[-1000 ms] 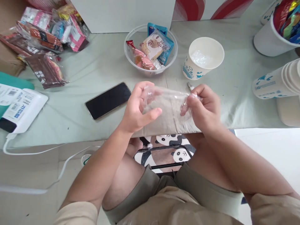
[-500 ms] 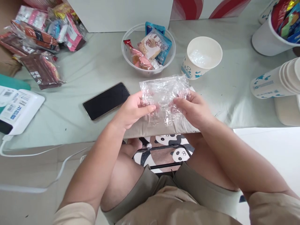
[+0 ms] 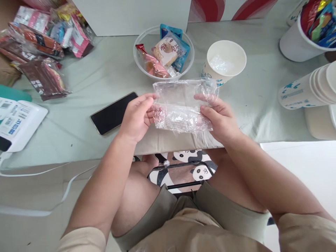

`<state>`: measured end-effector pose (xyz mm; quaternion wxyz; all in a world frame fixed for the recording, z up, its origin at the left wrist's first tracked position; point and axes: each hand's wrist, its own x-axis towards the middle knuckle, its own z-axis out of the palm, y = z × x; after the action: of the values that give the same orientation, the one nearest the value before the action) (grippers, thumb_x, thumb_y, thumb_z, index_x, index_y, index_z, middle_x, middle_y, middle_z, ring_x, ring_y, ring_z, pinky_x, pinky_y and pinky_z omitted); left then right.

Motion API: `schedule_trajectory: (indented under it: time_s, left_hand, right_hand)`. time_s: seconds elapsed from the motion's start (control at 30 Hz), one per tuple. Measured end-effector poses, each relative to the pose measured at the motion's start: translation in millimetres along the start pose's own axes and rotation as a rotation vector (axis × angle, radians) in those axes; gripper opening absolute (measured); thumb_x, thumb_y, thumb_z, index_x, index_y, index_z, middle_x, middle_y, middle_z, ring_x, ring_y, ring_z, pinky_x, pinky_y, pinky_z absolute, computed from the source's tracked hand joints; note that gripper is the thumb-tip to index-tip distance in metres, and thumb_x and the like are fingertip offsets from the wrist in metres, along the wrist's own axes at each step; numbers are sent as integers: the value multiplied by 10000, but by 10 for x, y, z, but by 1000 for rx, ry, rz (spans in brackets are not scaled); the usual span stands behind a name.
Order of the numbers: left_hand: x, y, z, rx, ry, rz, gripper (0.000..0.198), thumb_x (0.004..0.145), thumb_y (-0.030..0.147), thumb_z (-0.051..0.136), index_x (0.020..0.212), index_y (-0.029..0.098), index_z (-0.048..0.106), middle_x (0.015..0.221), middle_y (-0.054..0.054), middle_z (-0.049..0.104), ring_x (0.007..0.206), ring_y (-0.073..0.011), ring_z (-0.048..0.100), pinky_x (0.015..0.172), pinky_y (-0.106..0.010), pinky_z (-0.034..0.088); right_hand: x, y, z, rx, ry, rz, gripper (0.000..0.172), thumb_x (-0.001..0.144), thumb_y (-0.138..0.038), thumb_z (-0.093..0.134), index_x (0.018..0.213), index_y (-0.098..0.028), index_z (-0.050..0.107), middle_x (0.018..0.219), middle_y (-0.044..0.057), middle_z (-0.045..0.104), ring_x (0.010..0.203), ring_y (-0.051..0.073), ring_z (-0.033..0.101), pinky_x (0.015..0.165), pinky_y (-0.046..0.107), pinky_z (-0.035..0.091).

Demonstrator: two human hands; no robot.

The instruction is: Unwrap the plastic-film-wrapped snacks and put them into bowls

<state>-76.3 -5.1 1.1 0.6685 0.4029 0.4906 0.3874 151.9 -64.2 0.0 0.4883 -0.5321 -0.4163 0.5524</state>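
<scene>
Between my two hands a clear, crinkled plastic bag [image 3: 181,105] is held spread above the table's front part. My left hand [image 3: 138,117] pinches its left edge, thumb on top and fingers curled. At the bag's right side my right hand [image 3: 220,117] grips it, the forefinger showing through or behind the film and the thumb in front. Just beyond the bag stand a clear plastic bowl [image 3: 137,59] of wrapped snacks and a white paper cup [image 3: 236,71] with clear plastic in it. A dark phone [image 3: 111,113] lies beside my left hand.
Wrapped snacks [image 3: 43,77] are piled at the back left. A white device [image 3: 31,122] with a cable sits at the left edge. On the right are a tub [image 3: 291,43] of colourful packets and stacked paper cups [image 3: 296,92]. A white box [image 3: 136,15] stands behind the bowl.
The plastic bag has been spread flatter and wider, with a fold across it. My left hand has moved slightly left, and its thumb has shifted to the bag's edge.
</scene>
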Motion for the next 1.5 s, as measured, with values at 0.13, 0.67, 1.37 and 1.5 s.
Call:
schedule_trajectory:
  time_s: [0.13,0.67,1.37,1.5]
  left_hand:
    - [-41,-32,50,-4,-170,-118,658,725,523,884,1228,189,622,777,-39,738,684,-236,761,597,-333,620]
    - [-52,-19,32,93,-236,-168,494,651,395,928,1020,161,699,782,-58,783,658,-196,757,561,-261,587]
    - [17,-29,-41,168,-177,232,302,588,166,749,822,230,570,718,26,567,564,-113,550,489,-248,417]
    - [9,-29,-53,197,-213,238,326,614,169,722,893,236,568,796,15,583,537,-107,563,445,-245,440]
  right_hand:
    - [-10,28,5,-131,-21,-81,336,887,-401,725,1187,-249,734,586,-81,457,502,92,415,513,257,476]
    - [-16,10,14,-194,47,-124,287,857,-395,718,1105,-260,767,613,-49,516,536,113,469,525,271,472]
    - [4,65,-139,-304,-211,-19,497,781,-364,824,1195,-247,576,711,-54,648,533,128,604,497,249,484]
    - [37,30,-270,-309,-125,-66,471,844,-420,782,1243,-234,614,1022,59,755,878,191,757,707,307,625]
